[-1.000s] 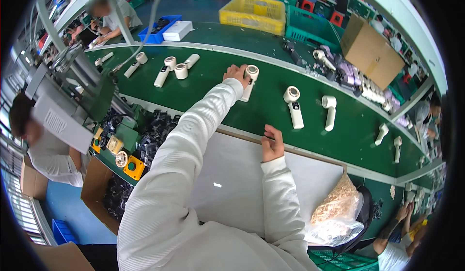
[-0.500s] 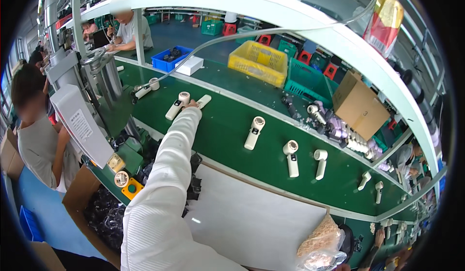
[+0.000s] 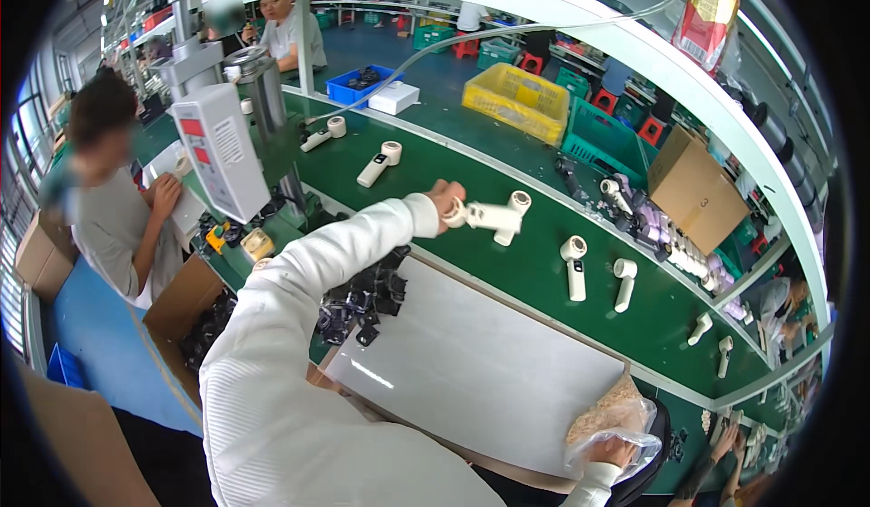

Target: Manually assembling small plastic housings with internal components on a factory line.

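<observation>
My left hand (image 3: 444, 203) reaches out over the green conveyor belt, closed around the head end of a cream handheld fan (image 3: 494, 218). That fan is held sideways, slightly blurred, its handle pointing right. Behind it another cream fan (image 3: 518, 203) lies on the belt, partly covered. To the left of my hand lies a fan with a small dark display (image 3: 373, 170). At the lower right, my right hand (image 3: 614, 451) is at the mouth of a clear plastic bag (image 3: 603, 416) full of small beige pieces. Its fingers are hidden by the plastic.
More fans (image 3: 575, 267) lie along the green belt (image 3: 426, 235). A white board (image 3: 471, 362) is in front of me, black parts (image 3: 362, 303) at its left. A press machine (image 3: 217, 149) stands left, near a person (image 3: 127, 190). Beyond the belt are a yellow crate (image 3: 517, 104) and cardboard box (image 3: 698, 185).
My left hand has moved right along the belt, now with a fan in its grip. My right hand has come into view at the plastic bag. The whole view has shifted.
</observation>
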Tool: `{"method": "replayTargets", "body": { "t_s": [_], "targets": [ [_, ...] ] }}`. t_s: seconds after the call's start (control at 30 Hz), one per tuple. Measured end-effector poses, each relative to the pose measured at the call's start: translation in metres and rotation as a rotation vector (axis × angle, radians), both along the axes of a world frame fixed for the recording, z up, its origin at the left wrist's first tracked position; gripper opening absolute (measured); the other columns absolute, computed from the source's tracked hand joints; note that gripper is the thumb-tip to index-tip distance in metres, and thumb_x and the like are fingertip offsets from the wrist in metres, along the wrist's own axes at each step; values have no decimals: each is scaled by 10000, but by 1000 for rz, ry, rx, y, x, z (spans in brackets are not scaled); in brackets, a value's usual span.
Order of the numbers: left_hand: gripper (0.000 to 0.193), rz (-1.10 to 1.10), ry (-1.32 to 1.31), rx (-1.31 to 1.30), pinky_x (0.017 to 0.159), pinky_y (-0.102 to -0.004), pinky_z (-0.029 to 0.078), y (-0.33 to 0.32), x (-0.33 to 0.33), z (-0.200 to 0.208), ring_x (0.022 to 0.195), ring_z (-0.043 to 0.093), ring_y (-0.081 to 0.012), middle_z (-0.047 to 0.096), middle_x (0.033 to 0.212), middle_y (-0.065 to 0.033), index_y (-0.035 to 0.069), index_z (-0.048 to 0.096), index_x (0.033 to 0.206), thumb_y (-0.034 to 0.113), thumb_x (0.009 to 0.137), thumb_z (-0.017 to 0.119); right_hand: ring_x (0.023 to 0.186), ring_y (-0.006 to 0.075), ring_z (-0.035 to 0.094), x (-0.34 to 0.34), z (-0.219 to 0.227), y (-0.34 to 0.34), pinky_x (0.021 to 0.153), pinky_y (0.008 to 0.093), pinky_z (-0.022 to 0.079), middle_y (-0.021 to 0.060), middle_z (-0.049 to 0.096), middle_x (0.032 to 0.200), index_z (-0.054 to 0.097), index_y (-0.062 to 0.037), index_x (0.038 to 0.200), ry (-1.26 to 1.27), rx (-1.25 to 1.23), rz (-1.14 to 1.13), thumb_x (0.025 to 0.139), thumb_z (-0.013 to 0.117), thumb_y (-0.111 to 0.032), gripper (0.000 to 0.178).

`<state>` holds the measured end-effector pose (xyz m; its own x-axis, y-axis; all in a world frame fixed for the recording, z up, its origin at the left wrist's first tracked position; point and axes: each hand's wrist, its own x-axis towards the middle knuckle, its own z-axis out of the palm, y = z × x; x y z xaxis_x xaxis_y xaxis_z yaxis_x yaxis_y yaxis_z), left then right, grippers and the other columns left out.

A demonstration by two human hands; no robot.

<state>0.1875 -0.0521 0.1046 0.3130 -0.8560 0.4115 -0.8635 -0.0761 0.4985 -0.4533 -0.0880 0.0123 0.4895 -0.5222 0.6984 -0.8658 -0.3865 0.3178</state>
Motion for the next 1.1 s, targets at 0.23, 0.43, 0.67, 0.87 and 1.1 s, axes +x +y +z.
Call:
{"method": "replayTargets", "body": {
  "t_s": [0.23, 0.43, 0.67, 0.87, 1.1],
  "targets": [
    [568, -752, -106, 362, 764, -339, 458, 39, -101, -18, 862, 559, -282, 517, 1078, -44, 187, 509, 1066, -189, 641, 527, 749, 339, 594, 17, -27, -21, 746, 394, 511, 142, 650, 810, 677, -51, 926, -232, 391, -21, 787, 602, -129, 177],
    [768, -851, -59, 322, 981, -319, 425, 46, -120, -35, 1102, 508, -294, 449, 1275, -53, 227, 548, 1199, -211, 568, 513, 752, 271, 592, 68, 56, 31, 730, 338, 493, 122, 623, 840, 614, -25, 891, -487, 797, -165, 806, 599, -112, 123],
    [519, -44, -443, 564, 893, -442, 465, 90, -14, -31, 1024, 544, -357, 539, 1160, -140, 199, 495, 1290, 127, 787, 599, 758, 228, 589, 39, 33, 57, 729, 300, 487, 105, 645, 873, 614, -9, 946, -780, 433, -56, 865, 560, -76, 118],
    [396, 118, -408, 768, 898, -434, 456, 97, 5, -36, 1030, 545, -331, 537, 1149, -120, 202, 519, 1231, 168, 845, 599, 756, 225, 602, 56, 23, 77, 705, 311, 508, 112, 654, 867, 627, -2, 988, -1334, 51, -47, 932, 562, -147, 168],
    [232, 33, -433, 839, 869, -412, 466, 98, 16, -25, 1018, 552, -290, 539, 1110, -79, 179, 567, 1027, 103, 815, 620, 698, 117, 478, 154, 85, 94, 691, 216, 413, 18, 571, 770, 630, -35, 1077, -1556, 5, 133, 964, 507, -176, 218]
  ]
}}
